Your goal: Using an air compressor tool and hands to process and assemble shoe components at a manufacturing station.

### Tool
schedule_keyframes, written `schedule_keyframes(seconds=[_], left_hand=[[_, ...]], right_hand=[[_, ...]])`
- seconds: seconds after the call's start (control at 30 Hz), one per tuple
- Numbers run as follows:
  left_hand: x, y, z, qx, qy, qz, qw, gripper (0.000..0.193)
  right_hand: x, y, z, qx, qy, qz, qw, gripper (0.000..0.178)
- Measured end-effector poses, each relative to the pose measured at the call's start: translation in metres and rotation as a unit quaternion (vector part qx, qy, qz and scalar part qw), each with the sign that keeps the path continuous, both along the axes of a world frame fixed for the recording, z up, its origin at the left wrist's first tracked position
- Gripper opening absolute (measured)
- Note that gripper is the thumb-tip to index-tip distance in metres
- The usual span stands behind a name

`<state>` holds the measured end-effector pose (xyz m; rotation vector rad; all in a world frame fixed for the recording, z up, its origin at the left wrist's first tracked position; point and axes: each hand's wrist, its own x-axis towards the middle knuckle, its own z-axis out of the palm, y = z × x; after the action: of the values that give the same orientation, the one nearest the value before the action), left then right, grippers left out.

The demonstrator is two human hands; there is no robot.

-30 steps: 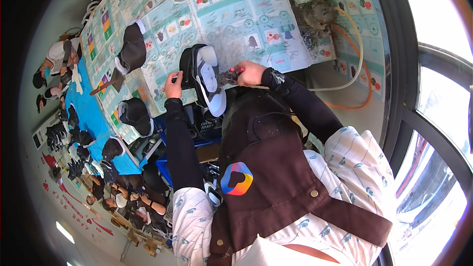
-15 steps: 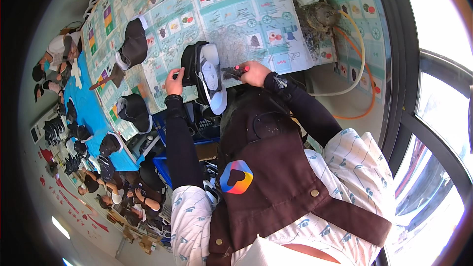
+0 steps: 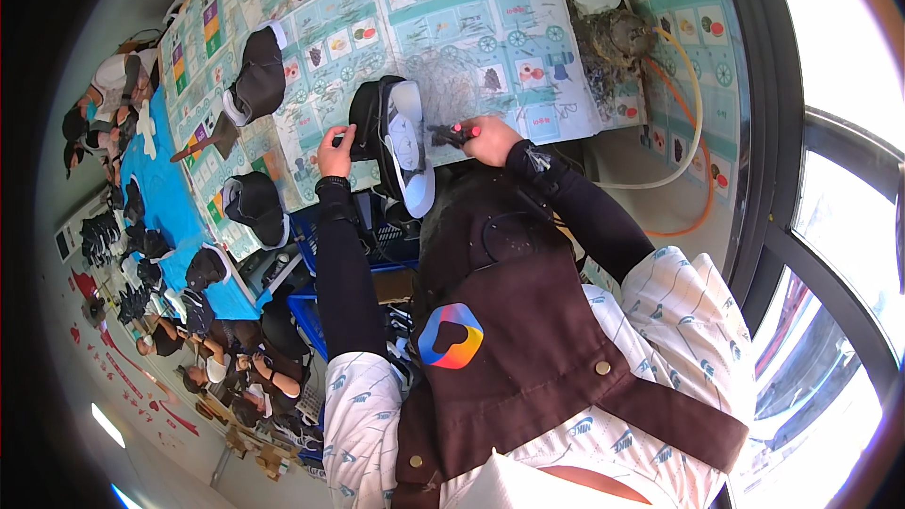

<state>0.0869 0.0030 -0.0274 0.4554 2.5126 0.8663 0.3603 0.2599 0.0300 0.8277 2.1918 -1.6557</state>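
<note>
A black shoe (image 3: pixel 375 132) with a pale sole (image 3: pixel 411 146) lies on its side at the near edge of the table. My left hand (image 3: pixel 334 153) is closed at its left side, thumb and fingers pinched on the dark upper. To the right of the sole, my right hand (image 3: pixel 494 142) is closed around a dark, bristly tool with red ends (image 3: pixel 454 135). The bristly end points toward the sole, with a small gap between them. Part of this tool is hidden by my fingers.
Two black shoes (image 3: pixel 256 75) (image 3: pixel 256 209) and a brown-handled brush-like tool (image 3: pixel 209 141) lie to the left on the paper-covered table (image 3: pixel 452 28). A blue crate (image 3: pixel 306 311) is below the edge. Hoses (image 3: pixel 699 123) hang at the right. Other people (image 3: pixel 111 85) work at far left.
My right hand and its tool have shifted very slightly right, away from the sole. The left hand and shoe stay almost in place.
</note>
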Motion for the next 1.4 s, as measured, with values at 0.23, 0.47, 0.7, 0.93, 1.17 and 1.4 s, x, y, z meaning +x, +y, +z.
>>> schedule_keyframes(seconds=[0.23, 0.47, 0.7, 0.93, 1.17, 1.4], left_hand=[[0.0, 0.003, 0.005, -0.022, -0.011, 0.006, 1.0, 0.036], [-0.003, 0.008, 0.004, 0.013, -0.006, -0.008, 1.0, 0.034], [0.012, 0.075, 0.088, 0.171, 0.032, -0.009, 0.985, 0.021], [0.037, 0.123, 0.139, 0.068, 0.248, -0.406, 0.877, 0.033], [0.033, 0.082, 0.055, -0.046, 0.365, -0.035, 0.929, 0.037], [0.004, 0.054, 0.139, -0.239, 0.317, -0.041, 0.917, 0.031]], right_hand=[[-0.007, 0.003, 0.009, -0.154, -0.077, 0.055, 0.984, 0.033], [-0.008, 0.017, 0.021, -0.16, -0.002, -0.015, 0.987, 0.035], [0.003, 0.047, 0.018, -0.116, 0.02, -0.128, 0.985, 0.04], [0.026, 0.082, 0.014, -0.153, 0.045, -0.208, 0.965, 0.029], [0.033, 0.084, 0.017, -0.155, 0.046, -0.225, 0.961, 0.027], [0.035, 0.089, 0.013, -0.151, 0.07, -0.215, 0.962, 0.033]])
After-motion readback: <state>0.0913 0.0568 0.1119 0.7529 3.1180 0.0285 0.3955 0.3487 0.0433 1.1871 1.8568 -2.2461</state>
